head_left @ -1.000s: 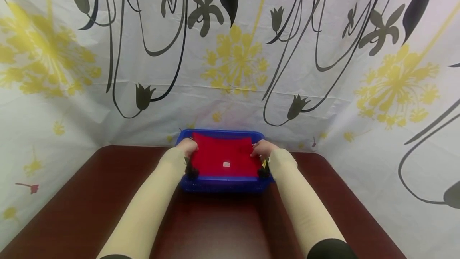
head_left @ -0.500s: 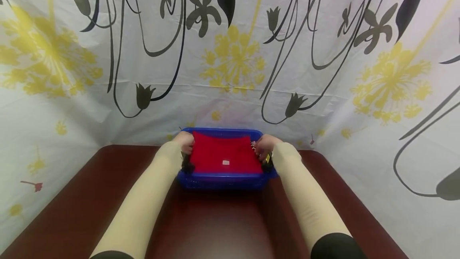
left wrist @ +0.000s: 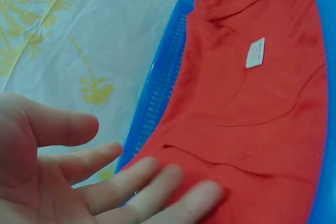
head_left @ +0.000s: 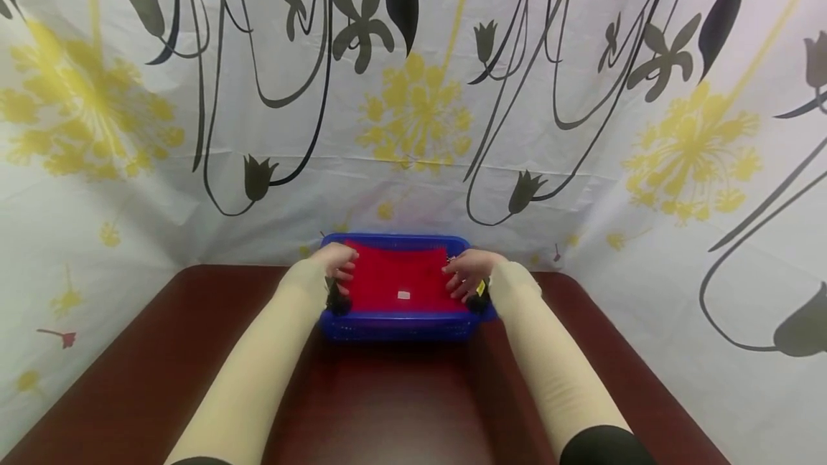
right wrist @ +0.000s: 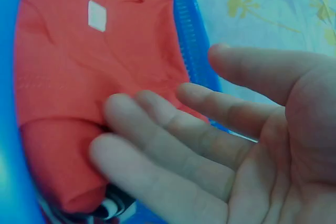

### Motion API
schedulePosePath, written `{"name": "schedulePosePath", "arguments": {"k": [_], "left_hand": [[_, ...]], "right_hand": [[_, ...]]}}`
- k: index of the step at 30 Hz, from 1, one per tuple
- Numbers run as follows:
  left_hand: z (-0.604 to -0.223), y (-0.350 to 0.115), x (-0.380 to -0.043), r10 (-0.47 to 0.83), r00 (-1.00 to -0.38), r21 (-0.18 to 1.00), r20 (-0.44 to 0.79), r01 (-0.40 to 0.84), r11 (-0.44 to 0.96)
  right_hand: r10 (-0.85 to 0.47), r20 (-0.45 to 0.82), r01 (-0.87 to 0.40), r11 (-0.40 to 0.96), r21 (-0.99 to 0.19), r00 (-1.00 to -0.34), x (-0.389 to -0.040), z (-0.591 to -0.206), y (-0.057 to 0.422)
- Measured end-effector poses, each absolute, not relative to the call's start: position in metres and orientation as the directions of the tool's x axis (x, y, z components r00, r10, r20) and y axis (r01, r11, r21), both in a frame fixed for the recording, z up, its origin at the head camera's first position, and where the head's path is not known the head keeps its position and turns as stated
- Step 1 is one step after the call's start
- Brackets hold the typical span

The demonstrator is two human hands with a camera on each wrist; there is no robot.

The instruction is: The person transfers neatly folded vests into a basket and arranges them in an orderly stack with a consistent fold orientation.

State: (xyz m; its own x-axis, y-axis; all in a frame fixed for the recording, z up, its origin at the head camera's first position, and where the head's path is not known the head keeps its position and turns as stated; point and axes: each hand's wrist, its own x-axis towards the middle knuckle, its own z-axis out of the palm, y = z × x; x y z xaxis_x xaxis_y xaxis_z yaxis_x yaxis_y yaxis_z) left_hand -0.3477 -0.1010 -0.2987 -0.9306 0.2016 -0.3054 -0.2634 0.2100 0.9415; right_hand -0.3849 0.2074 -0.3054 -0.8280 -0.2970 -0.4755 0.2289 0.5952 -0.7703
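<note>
A folded red garment (head_left: 403,275) with a small white label lies in a blue plastic basket (head_left: 400,329) at the far end of the table. My left hand (head_left: 336,264) is over the garment's left end, its fingers spread and holding nothing; the left wrist view shows the fingertips (left wrist: 207,192) close to the red cloth. At the other end hovers my right hand (head_left: 470,273), fingers loosely extended with nothing between them. Under the cloth's right end, a black-and-white patterned cloth (right wrist: 118,203) peeks out in the right wrist view. Whether any fingertip touches the garment I cannot tell.
The basket stands on a dark reddish-brown table (head_left: 388,400), near its back edge. Behind and at both sides hangs a white sheet (head_left: 413,192) printed with yellow and grey flowers.
Both hands have loosened from the garment's side edges and their fingers have straightened out. The garment stays in the basket, almost unmoved.
</note>
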Motion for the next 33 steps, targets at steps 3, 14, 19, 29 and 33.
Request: {"name": "schedulePosePath", "arguments": {"k": [3, 14, 19, 29, 33], "left_hand": [[-0.309, -0.105, -0.361, 0.22, -0.916, 0.921, -0.337, -0.272, 0.278], [-0.322, -0.116, -0.367, 0.275, -0.908, 0.912, -0.316, -0.21, 0.353], [-0.317, -0.127, -0.355, 0.281, -0.899, 0.913, -0.336, -0.238, 0.332], [-0.308, -0.135, -0.362, 0.31, -0.885, 0.925, -0.348, -0.271, 0.266], [-0.289, -0.148, -0.364, 0.348, -0.892, 0.944, -0.287, -0.203, 0.259]], "right_hand": [[-0.283, -0.495, 0.238, 0.618, -0.749, -0.822, -0.382, -0.309, 0.208], [-0.295, -0.514, 0.224, 0.653, -0.724, -0.805, -0.373, -0.317, 0.209], [-0.289, -0.506, 0.224, 0.646, -0.729, -0.813, -0.368, -0.315, 0.204], [-0.31, -0.437, 0.228, 0.531, -0.816, -0.844, -0.372, -0.312, 0.213], [-0.25, -0.31, 0.163, 0.474, -0.865, -0.917, -0.372, -0.302, 0.246]]}}
